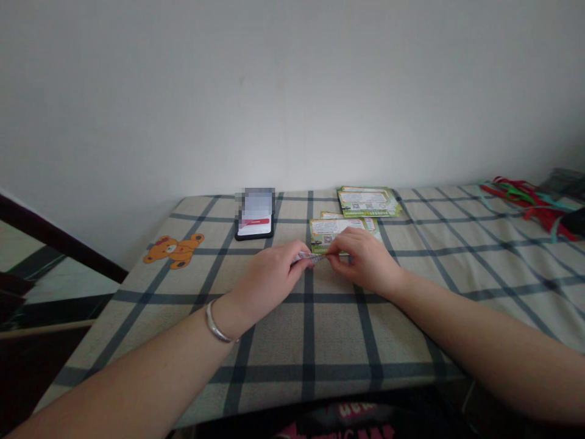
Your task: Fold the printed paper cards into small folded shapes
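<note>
"Strip (313, 257), where is it exactly?"

"In the middle, just above the tabletop (320, 329). It is small, silvery and crumpled. The left hand (269, 274) holds its left end and the right hand (365, 262) holds its right end."

"And the fingers (333, 253)?"

"Narrow on both sides, with thumb and forefinger pinching the strip. The other fingers are curled in, and the right hand rests its edge on the cloth."

"How to do this well, in your opinion?"

"I think the pinch should stay close to the ends and light, because such a thin piece can tear or slip. Both wrists low on the cloth give steadiness. What is printed on the strip I cannot tell."

"What lies around?"

"Green cards (331, 231) just behind the right hand, and a stack (368, 202) of them farther. A phone (255, 213) lies far left of these, screen lit. The checked cloth has a bear (173, 250) printed at the left. Ribbons (525, 198), red and green, are at the far right."

"The room?"

"A plain pale wall (292, 91) stands directly behind, and the light is dim."
</note>
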Demonstrator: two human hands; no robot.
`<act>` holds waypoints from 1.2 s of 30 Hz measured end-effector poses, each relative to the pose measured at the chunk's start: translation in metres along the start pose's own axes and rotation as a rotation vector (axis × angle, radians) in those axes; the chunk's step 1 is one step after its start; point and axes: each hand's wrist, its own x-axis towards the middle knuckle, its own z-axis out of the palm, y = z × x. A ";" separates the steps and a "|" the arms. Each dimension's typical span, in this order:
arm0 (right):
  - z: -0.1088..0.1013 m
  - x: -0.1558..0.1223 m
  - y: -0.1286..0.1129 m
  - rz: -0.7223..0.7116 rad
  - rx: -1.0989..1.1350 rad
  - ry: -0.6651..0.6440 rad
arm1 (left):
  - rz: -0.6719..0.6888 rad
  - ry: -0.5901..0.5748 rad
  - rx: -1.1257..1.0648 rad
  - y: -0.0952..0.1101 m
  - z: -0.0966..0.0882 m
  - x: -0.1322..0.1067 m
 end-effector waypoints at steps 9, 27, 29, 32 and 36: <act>0.001 -0.001 0.000 0.021 0.034 0.022 | -0.065 -0.002 -0.059 -0.001 -0.001 0.001; 0.002 0.000 0.010 0.318 0.106 0.059 | -0.133 0.012 -0.190 0.003 -0.004 -0.002; 0.003 0.000 0.010 0.331 0.147 0.080 | -0.161 0.017 -0.212 0.002 -0.003 -0.002; 0.004 -0.001 0.010 0.330 0.157 0.146 | -0.205 0.012 -0.250 0.001 -0.001 -0.001; 0.003 -0.001 0.007 0.182 0.085 0.149 | -0.228 0.002 -0.265 0.001 0.000 -0.001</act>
